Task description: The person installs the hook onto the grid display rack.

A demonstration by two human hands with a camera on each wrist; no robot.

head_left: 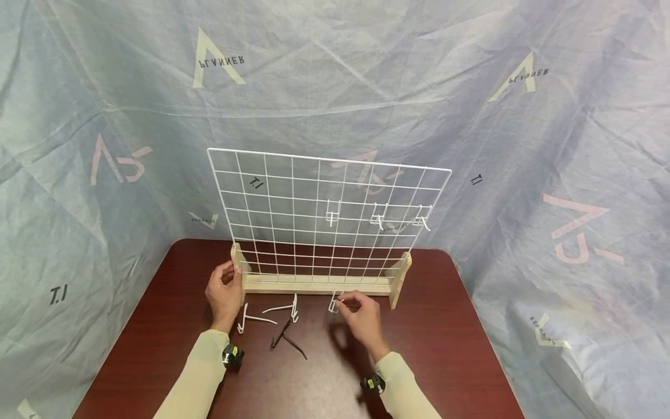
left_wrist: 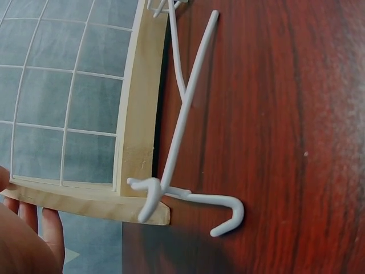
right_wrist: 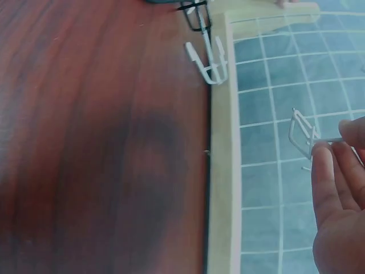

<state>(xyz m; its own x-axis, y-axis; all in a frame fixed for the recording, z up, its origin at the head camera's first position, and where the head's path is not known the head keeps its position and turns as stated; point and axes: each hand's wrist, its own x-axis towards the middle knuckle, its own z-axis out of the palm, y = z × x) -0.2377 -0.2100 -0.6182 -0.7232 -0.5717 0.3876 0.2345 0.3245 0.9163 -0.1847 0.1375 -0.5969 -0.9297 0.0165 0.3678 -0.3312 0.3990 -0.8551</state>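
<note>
My left hand [head_left: 224, 297] grips the left wooden upright [head_left: 237, 256] of a stand that carries a white wire grid panel [head_left: 320, 159]. In the left wrist view its fingers lie along the outer side of that wood [left_wrist: 91, 208]. Between thumb and fingertips, my right hand [head_left: 362, 319] pinches the prong of a white wire hook [right_wrist: 299, 148]. The hook's squared back end points away from the hand, held in front of the stand's lower bar. Three white hooks hang on the grid's right half, among them a middle one [head_left: 378, 219].
On the dark red table [head_left: 314, 390], near the left hand, lie a white hook [head_left: 260, 319], a second white hook [head_left: 295, 308] and a black hook [head_left: 283, 333]. The stand's right upright [head_left: 401, 280] is at the right. Printed grey cloth [head_left: 335, 75] surrounds the table behind and at the sides.
</note>
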